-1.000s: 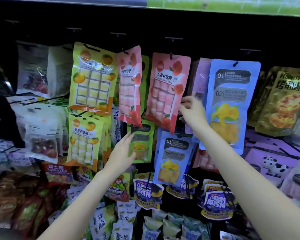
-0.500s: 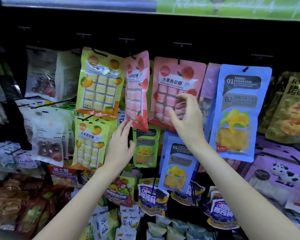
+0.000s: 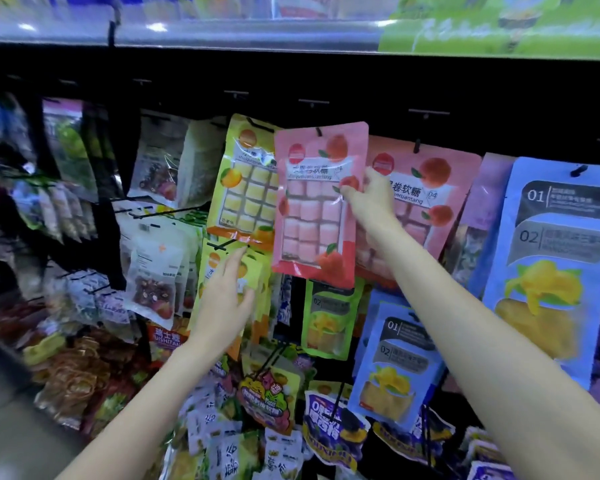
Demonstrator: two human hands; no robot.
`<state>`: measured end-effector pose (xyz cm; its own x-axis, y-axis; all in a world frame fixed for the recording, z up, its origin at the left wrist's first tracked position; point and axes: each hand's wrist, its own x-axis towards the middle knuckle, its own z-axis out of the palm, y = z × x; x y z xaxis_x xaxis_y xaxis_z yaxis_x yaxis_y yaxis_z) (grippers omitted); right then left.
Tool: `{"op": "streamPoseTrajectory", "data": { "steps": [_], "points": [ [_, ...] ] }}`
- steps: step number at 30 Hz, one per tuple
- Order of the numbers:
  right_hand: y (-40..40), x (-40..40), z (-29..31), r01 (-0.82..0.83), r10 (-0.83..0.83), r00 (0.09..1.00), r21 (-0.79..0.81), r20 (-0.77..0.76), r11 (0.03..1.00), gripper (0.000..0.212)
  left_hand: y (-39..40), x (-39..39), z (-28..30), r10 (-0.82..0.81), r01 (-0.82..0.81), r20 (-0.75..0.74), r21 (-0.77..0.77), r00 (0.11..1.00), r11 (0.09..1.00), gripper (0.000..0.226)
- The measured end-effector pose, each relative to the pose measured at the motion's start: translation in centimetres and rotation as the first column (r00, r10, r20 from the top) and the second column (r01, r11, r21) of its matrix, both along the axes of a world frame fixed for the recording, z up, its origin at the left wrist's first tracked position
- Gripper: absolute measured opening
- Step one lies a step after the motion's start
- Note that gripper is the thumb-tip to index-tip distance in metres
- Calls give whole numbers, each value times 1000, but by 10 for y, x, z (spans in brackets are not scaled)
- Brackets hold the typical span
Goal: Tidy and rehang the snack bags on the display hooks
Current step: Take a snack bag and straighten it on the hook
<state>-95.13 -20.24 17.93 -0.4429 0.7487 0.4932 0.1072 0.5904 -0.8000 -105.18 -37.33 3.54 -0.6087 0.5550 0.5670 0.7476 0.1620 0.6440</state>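
Your right hand (image 3: 369, 199) pinches the right edge of a pink peach-candy bag (image 3: 317, 206), thumb on its front and fingers behind, holding it up facing you in front of the display. The bag's top hole sits at a hook (image 3: 318, 131), though you cannot tell whether it is fully threaded on. Just behind and to the right of it, a second pink bag (image 3: 426, 188) of the same kind hangs from its own hook, partly covered by your wrist. Your left hand (image 3: 227, 299) is open, fingers stretched out and slightly spread, lying against the front of the lower yellow candy bag (image 3: 219, 268), its fingertips reaching up to the bottom edge of the upper yellow bag (image 3: 243, 188), which hangs just left of the pink one and is overlapped by it. To the far right a large blue dried-mango bag (image 3: 555, 265) hangs on the rack, with a smaller blue one (image 3: 395, 362) below your right forearm and a green bag (image 3: 329, 317) hanging beneath the pink bag you hold.
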Motion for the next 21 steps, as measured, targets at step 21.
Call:
{"op": "streamPoseTrajectory", "data": {
  "steps": [21],
  "points": [
    [-20, 69, -16, 282, -280, 888, -50, -364, 958, 24, 36, -73, 35, -343, 343, -58, -14, 937, 939, 58]
  ]
}}
